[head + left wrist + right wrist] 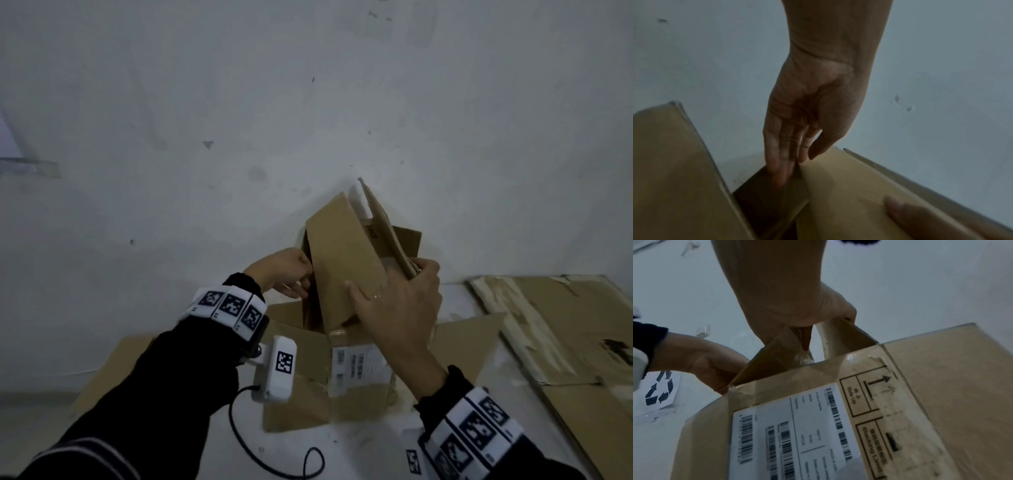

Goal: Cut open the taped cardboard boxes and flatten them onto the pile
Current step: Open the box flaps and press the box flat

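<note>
**Both hands on the opened box, folding it toward flat**

The right hand [397, 308] has its thumb spread across the outer face of a raised cardboard panel [342, 260] and its fingers curled over the panel's far edge, so it grips the board between thumb and fingers. In the right wrist view the same fingers [805, 337] reach down inside the box mouth. The left hand [287, 270] is at the left edge of that panel; the head view shows its fingers bent round the edge, and the left wrist view shows them fairly straight, slipped into the dark gap [777, 170] between 2 boards. I read that as a light hold on the edge.

The box [356, 370] sits on the white surface directly below the hands, against the wall [308, 102], with its flaps splayed. A white shipping label [789, 434] and a strip of clear tape [900, 402] are on its near side. Nothing can be seen inside it; the interior visible past the fingers is only shadow.

This should handle as a light, stiff thing: corrugated board that bends cleanly only along its creases and resists elsewhere. The best hold is probably on panel edges near a crease, pressing the faces inward. The taped zones look slick and may hold a seam shut.

To the right of the box lies the pile [565, 335] of flattened cardboard. A printed recycling symbol [659, 389] lies on the surface to the left of the box.
</note>
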Demonstrator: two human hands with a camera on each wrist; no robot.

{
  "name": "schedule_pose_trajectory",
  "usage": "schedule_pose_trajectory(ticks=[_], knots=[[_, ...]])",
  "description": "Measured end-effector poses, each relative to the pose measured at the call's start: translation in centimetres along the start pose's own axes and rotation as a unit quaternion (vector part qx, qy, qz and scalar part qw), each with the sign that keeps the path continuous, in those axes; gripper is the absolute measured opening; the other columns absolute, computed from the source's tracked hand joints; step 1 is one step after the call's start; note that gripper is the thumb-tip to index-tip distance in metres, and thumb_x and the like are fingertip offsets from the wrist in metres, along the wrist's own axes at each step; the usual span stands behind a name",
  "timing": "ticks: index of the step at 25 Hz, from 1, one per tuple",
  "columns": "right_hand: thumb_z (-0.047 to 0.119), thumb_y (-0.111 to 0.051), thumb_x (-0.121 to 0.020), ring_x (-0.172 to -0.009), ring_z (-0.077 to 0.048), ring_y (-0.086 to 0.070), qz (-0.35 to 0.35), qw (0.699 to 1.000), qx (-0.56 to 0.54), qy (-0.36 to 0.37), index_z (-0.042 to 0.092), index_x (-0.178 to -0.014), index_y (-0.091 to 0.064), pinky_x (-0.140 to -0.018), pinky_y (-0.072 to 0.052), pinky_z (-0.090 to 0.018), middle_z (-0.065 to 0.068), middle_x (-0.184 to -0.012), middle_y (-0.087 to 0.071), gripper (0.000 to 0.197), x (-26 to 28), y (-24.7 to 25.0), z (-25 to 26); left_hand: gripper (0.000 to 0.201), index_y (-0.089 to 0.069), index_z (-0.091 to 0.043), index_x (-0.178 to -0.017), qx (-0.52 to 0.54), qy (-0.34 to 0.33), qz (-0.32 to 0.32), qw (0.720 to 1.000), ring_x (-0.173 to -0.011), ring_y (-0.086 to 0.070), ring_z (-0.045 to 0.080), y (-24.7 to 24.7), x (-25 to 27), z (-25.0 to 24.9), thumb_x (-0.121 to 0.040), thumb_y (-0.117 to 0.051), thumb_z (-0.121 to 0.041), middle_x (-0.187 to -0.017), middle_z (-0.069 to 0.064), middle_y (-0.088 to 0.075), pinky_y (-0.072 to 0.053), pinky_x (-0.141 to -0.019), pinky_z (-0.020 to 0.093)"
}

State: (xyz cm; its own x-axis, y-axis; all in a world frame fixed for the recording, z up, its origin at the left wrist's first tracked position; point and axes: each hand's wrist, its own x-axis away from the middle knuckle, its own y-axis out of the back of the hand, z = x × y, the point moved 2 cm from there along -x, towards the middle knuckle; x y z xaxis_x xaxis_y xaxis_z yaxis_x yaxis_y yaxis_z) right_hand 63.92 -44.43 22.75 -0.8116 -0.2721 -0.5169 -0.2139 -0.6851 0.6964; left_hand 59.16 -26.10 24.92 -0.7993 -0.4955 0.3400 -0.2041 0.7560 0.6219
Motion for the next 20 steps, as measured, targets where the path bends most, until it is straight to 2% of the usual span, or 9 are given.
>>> schedule_pose_trajectory(ticks=[2, 4, 6, 8, 10, 13, 17, 20], knots=[[0.058, -0.071, -0.068, -0.101, -0.031, -0.05, -0.03, 0.999, 0.001, 0.021, 0.014, -0.084, -0.064, -0.082, -0.045, -0.043, -0.013, -0.109, -0.045, 0.048, 0.1, -0.2, -0.9, 0.035, -0.046, -0.014, -0.131, -0.078, 0.018, 0.008, 0.997, -0.095, -0.062, 0.022, 0.2, -1.7, 0.2, -0.097, -0.043, -0.015, -0.116, 0.01, -0.059, -0.053, -0.088, 0.038], [0.058, -0.069, -0.068, -0.096, -0.031, -0.051, -0.053, 0.998, 0.002, 0.035, 0.014, -0.085, -0.064, -0.078, -0.046, -0.042, -0.013, -0.105, -0.047, 0.048, 0.3, -0.3, -1.4, 0.047, -0.038, -0.017, -0.138, -0.075, 0.029, 0.008, 0.997, -0.105, -0.057, 0.024, 0.0, -3.4, 0.2, -0.092, -0.05, -0.02, -0.127, 0.01, -0.055, -0.05, -0.093, 0.04], [0.062, -0.061, -0.071, -0.094, -0.027, -0.051, -0.061, 0.997, 0.001, 0.047, 0.017, -0.088, -0.064, -0.076, -0.044, -0.039, -0.011, -0.102, -0.047, 0.048, 0.5, -0.4, -1.6, 0.074, -0.015, -0.012, -0.15, -0.068, 0.046, -0.055, 0.995, -0.124, -0.047, 0.032, 0.5, -4.9, 0.4, -0.09, -0.055, -0.029, -0.144, 0.016, -0.039, -0.042, -0.103, 0.044], [0.064, -0.053, -0.072, -0.092, -0.024, -0.051, -0.068, 0.996, -0.006, 0.061, 0.02, -0.089, -0.067, -0.074, -0.041, -0.034, -0.008, -0.099, -0.048, 0.049, 0.8, -0.1, -1.7, 0.087, 0.002, -0.007, -0.151, -0.066, 0.066, -0.115, 0.989, -0.139, -0.028, 0.036, 1.1, -6.0, 0.9, -0.093, -0.053, -0.04, -0.156, 0.018, -0.016, -0.031, -0.112, 0.044], [0.063, -0.049, -0.072, -0.089, -0.023, -0.051, -0.074, 0.995, -0.022, 0.07, 0.022, -0.083, -0.068, -0.073, -0.039, -0.033, -0.006, -0.096, -0.049, 0.047, 1.2, 0.4, -1.3, 0.089, 0.004, -0.012, -0.152, -0.039, 0.088, -0.104, 0.99, -0.143, -0.016, 0.037, 1.2, -6.3, 1.3, -0.093, -0.046, -0.055, -0.159, 0.014, 0.002, -0.025, -0.114, 0.047], [0.06, -0.05, -0.073, -0.088, -0.021, -0.051, -0.059, 0.995, -0.051, 0.063, 0.024, -0.071, -0.067, -0.071, -0.041, -0.034, -0.003, -0.09, -0.05, 0.04, 2.5, 1.7, -0.6, 0.083, 0.002, -0.02, -0.153, -0.053, 0.102, -0.076, 0.99, -0.145, -0.006, 0.038, 1.0, -5.5, 1.5, -0.092, -0.032, -0.065, -0.159, 0.012, 0.011, -0.018, -0.114, 0.051], [0.061, -0.046, -0.074, -0.087, -0.016, -0.048, -0.031, 0.996, -0.053, 0.069, 0.026, -0.072, -0.066, -0.074, -0.032, -0.029, 0.001, -0.09, -0.05, 0.041, 4.3, 3.4, 0.3, 0.079, -0.003, -0.024, -0.153, -0.117, 0.1, -0.049, 0.987, -0.146, -0.003, 0.036, 1.4, -4.3, 2.5, -0.091, -0.024, -0.068, -0.159, 0.013, 0.004, -0.009, -0.116, 0.056], [0.059, -0.046, -0.076, -0.085, -0.017, -0.05, -0.036, 0.995, -0.045, 0.084, 0.023, -0.07, -0.064, -0.071, -0.033, -0.028, -0.001, -0.09, -0.05, 0.041, 5.3, 3.6, 1.1, 0.077, -0.004, -0.027, -0.153, -0.135, 0.099, -0.035, 0.985, -0.146, 0.0, 0.033, 1.6, -3.3, 3.5, -0.091, -0.022, -0.069, -0.16, 0.011, 0.001, -0.006, -0.116, 0.057]])
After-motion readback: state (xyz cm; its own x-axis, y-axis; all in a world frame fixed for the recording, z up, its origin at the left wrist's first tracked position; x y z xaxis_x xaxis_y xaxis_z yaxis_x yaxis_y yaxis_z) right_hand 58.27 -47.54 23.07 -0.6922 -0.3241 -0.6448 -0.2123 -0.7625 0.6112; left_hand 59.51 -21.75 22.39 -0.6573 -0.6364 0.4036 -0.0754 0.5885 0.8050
